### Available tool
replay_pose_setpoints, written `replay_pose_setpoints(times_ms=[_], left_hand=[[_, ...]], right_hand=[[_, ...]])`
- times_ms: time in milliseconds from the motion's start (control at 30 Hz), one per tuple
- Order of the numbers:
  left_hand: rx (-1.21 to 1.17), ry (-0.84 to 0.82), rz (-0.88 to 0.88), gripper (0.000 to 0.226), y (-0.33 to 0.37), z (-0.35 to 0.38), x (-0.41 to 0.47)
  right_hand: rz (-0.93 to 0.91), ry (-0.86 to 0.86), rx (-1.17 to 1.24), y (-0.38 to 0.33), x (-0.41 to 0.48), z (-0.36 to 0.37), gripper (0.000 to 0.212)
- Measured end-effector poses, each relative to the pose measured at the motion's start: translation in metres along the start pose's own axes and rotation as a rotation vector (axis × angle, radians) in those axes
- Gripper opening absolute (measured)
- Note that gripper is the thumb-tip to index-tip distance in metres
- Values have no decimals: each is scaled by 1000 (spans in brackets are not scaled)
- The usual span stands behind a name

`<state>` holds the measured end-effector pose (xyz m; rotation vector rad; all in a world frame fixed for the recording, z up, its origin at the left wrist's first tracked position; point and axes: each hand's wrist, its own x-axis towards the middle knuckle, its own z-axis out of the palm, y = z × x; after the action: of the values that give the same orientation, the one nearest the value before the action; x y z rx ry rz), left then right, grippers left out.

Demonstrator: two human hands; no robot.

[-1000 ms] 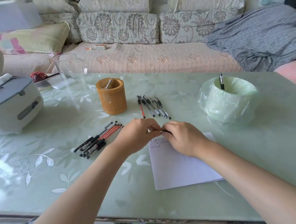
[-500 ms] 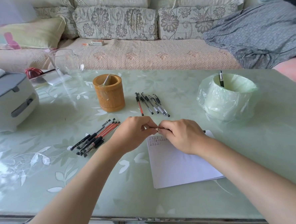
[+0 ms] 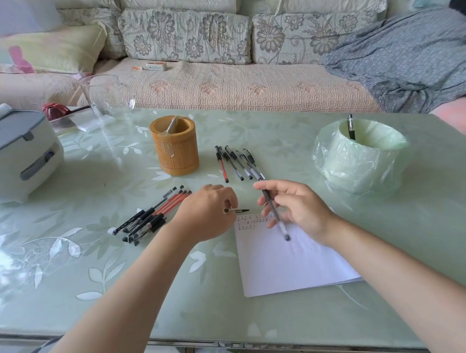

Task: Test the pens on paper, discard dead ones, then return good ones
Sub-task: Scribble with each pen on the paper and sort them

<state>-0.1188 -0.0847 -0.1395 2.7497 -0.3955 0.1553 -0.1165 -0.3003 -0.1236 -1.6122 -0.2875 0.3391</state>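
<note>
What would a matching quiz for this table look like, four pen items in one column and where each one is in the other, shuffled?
Items:
1 pen cap
2 uncapped pen
3 lone black pen
4 pile of red and black pens

Places:
A in the bag-lined bin
B on the table, left of the left hand
C in the right hand, over the paper
D pinched in the left hand

Pairs: 1-D, 2-C, 3-A, 4-B.
</note>
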Motion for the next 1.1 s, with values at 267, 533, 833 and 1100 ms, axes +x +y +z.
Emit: replay_pose_setpoints(times_ms=[267, 533, 833, 1100], left_hand=[[1, -43, -45, 42, 4, 4, 3], [-54, -82, -62, 42, 6, 2, 7], [-55, -82, -85, 41, 8, 3, 8], [-49, -49, -112, 49, 12, 9, 8]], right_hand=[[7, 60, -45, 14, -4, 2, 18], [26, 87, -159, 14, -3, 7, 19], [26, 59, -256, 16, 0, 5, 18], [-3, 19, -256, 21, 5, 5, 24]])
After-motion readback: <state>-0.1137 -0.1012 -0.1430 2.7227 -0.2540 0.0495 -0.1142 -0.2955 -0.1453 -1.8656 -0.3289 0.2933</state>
